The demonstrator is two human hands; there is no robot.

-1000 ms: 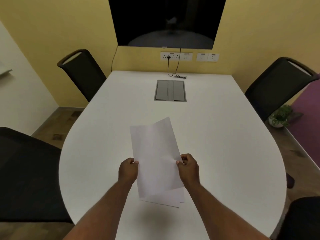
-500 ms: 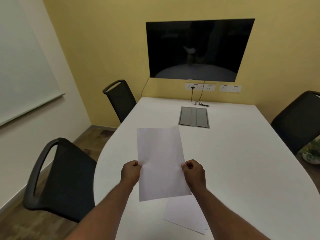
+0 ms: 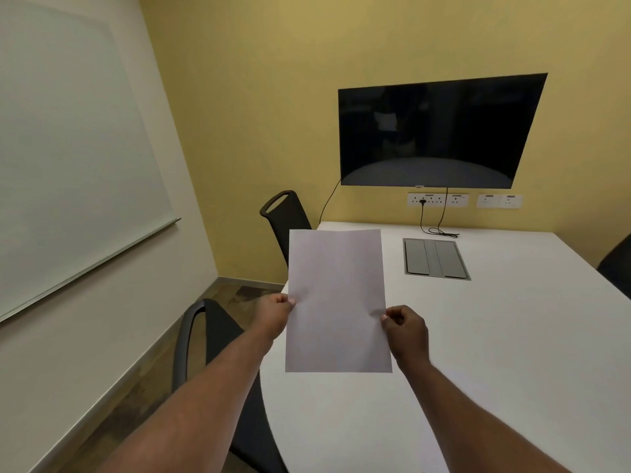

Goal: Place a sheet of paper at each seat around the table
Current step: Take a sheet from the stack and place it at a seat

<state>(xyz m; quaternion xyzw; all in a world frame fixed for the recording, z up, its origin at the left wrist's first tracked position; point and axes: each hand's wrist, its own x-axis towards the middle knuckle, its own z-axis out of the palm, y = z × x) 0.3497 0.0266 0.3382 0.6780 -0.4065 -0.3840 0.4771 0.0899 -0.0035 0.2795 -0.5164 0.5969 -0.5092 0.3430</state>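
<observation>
I hold a white sheet of paper upright in the air over the left edge of the white table. My left hand pinches its left edge and my right hand pinches its right edge. A black chair stands at the table's near left, under my left forearm. A second black chair stands at the far left, partly hidden behind the sheet. A sliver of a third chair shows at the right edge.
A dark screen hangs on the yellow wall above sockets with a black cable trailing onto the table. A grey cable hatch sits in the tabletop. A whiteboard covers the left wall.
The view has swung left and up. The sheet in both hands has risen and moved toward the table's left side. The sheet lying on the table near me has left the view.
</observation>
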